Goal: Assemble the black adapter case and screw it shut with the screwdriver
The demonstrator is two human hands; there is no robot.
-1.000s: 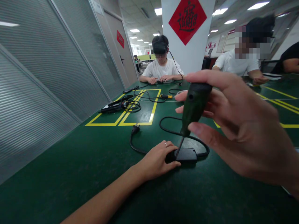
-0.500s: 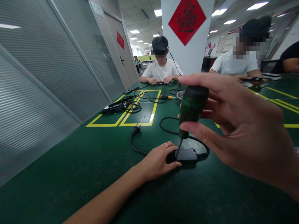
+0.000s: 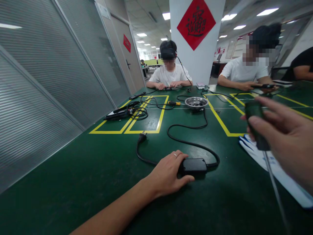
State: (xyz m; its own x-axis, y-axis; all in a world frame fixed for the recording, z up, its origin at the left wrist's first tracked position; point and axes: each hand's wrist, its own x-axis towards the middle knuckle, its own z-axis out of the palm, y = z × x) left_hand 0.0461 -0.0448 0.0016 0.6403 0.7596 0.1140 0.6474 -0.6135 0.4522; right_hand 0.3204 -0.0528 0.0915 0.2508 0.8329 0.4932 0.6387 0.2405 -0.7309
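Note:
My left hand (image 3: 170, 171) lies over the left end of a black power adapter (image 3: 195, 165), fingers along its far side and thumb stretched out at the near side. The adapter rests flat on the green table, its left end hidden under the hand. A cord with a two-pin plug (image 3: 142, 137) runs from that side; another black cable (image 3: 193, 143) leaves the right end. On the right, my right hand (image 3: 281, 130) is wrapped round the dark green handle of a screwdriver (image 3: 256, 125), its shaft pointing down, away from the adapter.
A metal bowl (image 3: 196, 103) holds small dark parts. Left of it lies a yellow-handled screwdriver (image 3: 174, 103). Bundled black cables (image 3: 132, 111) lie at far left. A white-and-blue glove (image 3: 254, 148) lies under my right hand. Two co-workers (image 3: 168, 75) sit across the table.
My right hand has lifted the screwdriver off the adapter and carried it to the right. My left thumb has moved slightly outward from the adapter, which stays in place.

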